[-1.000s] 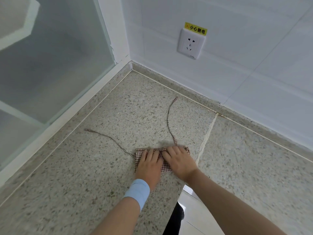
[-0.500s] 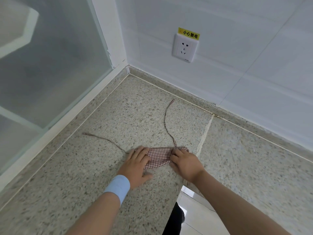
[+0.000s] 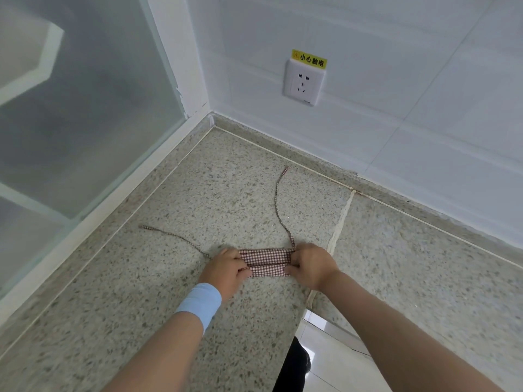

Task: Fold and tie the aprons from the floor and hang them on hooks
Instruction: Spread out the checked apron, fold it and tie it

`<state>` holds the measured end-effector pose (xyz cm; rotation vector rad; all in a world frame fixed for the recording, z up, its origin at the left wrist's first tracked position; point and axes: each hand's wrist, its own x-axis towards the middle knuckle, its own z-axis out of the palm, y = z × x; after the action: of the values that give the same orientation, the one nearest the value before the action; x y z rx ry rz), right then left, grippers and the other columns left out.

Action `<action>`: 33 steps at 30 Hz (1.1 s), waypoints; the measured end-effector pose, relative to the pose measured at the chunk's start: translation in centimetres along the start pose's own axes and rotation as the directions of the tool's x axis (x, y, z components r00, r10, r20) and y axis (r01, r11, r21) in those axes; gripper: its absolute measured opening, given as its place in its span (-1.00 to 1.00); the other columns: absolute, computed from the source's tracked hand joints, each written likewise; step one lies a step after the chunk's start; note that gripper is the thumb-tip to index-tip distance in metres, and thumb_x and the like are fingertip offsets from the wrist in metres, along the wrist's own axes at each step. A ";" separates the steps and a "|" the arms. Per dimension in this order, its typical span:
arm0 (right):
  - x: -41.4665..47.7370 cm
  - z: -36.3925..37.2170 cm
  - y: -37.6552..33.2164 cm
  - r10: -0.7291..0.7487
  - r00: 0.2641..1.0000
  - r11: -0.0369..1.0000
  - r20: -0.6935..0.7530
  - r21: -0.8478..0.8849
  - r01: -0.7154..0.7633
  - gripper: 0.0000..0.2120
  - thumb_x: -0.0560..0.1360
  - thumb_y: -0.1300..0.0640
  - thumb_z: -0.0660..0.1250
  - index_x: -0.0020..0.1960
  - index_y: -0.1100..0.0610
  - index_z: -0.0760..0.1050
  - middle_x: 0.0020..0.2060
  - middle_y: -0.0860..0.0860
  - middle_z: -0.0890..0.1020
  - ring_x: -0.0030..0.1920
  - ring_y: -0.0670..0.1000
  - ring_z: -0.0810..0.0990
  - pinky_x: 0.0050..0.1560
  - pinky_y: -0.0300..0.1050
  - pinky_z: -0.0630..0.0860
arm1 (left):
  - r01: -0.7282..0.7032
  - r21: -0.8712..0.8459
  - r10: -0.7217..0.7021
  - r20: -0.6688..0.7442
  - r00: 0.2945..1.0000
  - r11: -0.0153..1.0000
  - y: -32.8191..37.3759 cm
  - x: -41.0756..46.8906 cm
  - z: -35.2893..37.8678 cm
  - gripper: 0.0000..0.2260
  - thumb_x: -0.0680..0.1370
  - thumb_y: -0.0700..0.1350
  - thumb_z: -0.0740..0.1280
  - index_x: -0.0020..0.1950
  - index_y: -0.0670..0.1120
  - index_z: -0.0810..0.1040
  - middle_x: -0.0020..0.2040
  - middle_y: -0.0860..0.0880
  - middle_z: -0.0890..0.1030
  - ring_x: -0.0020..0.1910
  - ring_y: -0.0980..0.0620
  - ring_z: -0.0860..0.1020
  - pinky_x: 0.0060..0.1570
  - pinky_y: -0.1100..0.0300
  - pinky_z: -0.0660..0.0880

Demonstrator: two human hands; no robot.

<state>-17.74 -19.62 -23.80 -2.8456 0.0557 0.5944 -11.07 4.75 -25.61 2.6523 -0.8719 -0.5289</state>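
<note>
Gripping the folded apron (image 3: pixel 266 263) by its ends: left hand (image 3: pixel 226 268), right hand (image 3: pixel 310 265). Risk: folds spring open if either grip slackens; loose ties (image 3: pixel 276 203) may snag.

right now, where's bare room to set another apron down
Free: slab right of the pale seam, and the stretch by the window frame. Crowded: around the folded apron, between left hand and right hand, and its strings.

Apron (image 3: pixel 266 263) flat on the bench (image 3: pixel 226 179) between left hand (image 3: pixel 226 268) and right hand (image 3: pixel 311 265) (ties (image 3: pixel 278 199) behind it, toward the wall (image 3: pixel 368 123))
</note>
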 end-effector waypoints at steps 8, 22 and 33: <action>0.5 -1.3 -1.6 0.106 0.994 0.992 -0.022 -0.072 -0.107 -0.63 0.51 -0.10 0.38 0.22 0.06 0.45 0.08 0.02 0.60 0.13 0.09 0.57 0.16 0.00 0.46 | 0.333 0.144 -0.338 0.009 0.941 0.932 2.5 1.1 -1.1 -0.61 0.54 0.08 0.38 0.26 -0.09 0.43 0.15 -0.07 0.59 0.17 -0.08 0.54 0.08 0.06 0.50; -2.5 2.2 -3.0 -0.177 0.978 0.966 -0.111 -0.212 0.151 -0.78 0.44 0.00 0.18 0.00 0.08 0.47 -0.08 0.04 0.56 -0.11 0.08 0.57 -0.17 -0.02 0.55 | -0.062 0.191 0.074 -0.055 0.996 0.980 3.1 -0.9 2.0 -0.76 0.38 -0.03 0.47 0.00 -0.01 0.55 -0.04 0.01 0.55 -0.03 -0.02 0.53 -0.09 0.09 0.53; -1.4 -0.5 -1.1 -0.051 0.998 0.960 -0.045 -0.276 0.036 -0.66 0.55 0.22 0.19 0.32 0.21 0.38 0.20 0.16 0.49 0.16 0.18 0.51 0.07 0.04 0.48 | 0.036 -0.001 -0.036 -0.038 0.999 0.999 1.2 1.1 -0.4 -0.79 0.64 -0.15 0.23 0.23 -0.12 0.57 0.09 -0.10 0.63 0.08 -0.09 0.53 0.02 0.04 0.51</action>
<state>-18.79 -18.65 -22.56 -3.1221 -0.0882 0.5582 -10.71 3.21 -25.10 2.6734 -0.8145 -0.4857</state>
